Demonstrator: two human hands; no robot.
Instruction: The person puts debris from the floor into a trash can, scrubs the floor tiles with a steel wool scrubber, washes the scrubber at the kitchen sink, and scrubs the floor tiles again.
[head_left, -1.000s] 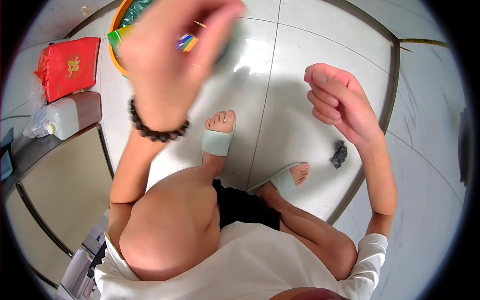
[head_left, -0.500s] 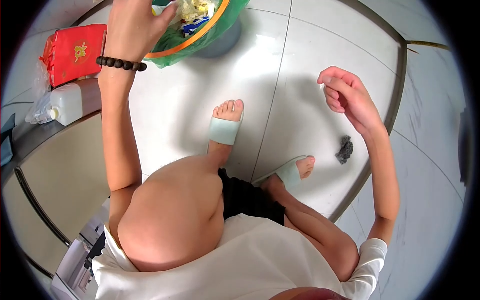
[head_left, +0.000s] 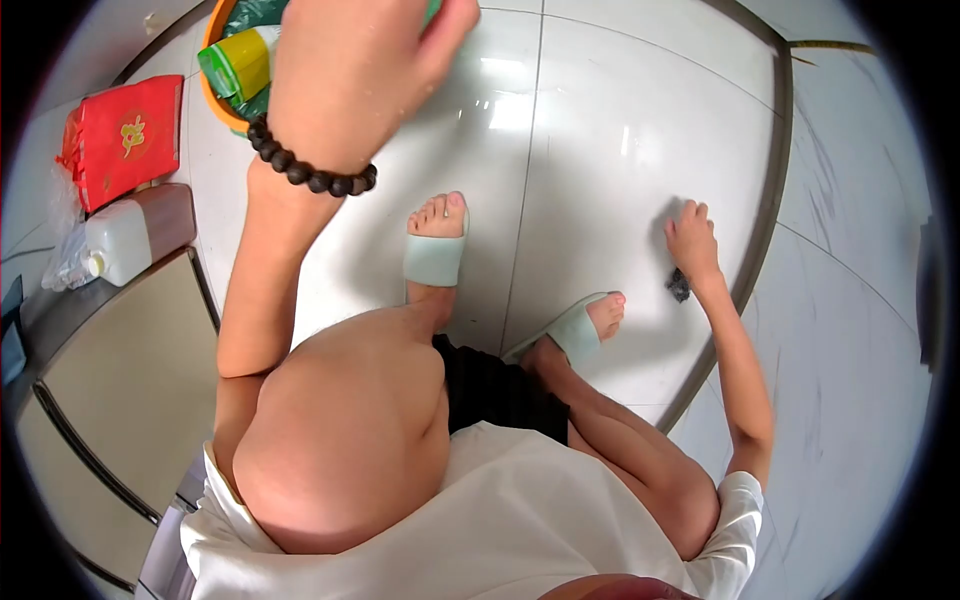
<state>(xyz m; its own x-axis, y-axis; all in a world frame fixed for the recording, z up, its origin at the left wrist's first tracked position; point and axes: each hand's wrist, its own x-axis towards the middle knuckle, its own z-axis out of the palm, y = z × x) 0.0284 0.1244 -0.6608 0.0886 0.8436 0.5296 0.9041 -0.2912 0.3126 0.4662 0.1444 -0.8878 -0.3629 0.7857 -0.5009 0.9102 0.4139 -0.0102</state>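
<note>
My left hand (head_left: 360, 85), with a dark bead bracelet (head_left: 310, 178) at its wrist, is close to the camera in front of the bin. Its thumb stands apart, while the other fingers are cut off by the top edge; nothing shows in its grip. Behind it, a yellow and green packet (head_left: 243, 62) lies in the bin with the orange rim (head_left: 213, 100) and green liner. Low over the floor, my right hand (head_left: 692, 240) has bent, slightly spread fingers and no visible object. A dark grey mesh-like clump (head_left: 679, 287) lies under its wrist, partly covered.
At the left are a red bag (head_left: 132, 140) with a gold emblem and a white jug (head_left: 140, 235) on its side. A cabinet (head_left: 130, 360) stands below them. A dark strip (head_left: 765, 190) borders the tiled floor (head_left: 590, 150) on the right.
My left hand has come closer to the camera and shifted right. My right hand has lowered to the floor beside the grey clump. The bin appears farther left in view.
</note>
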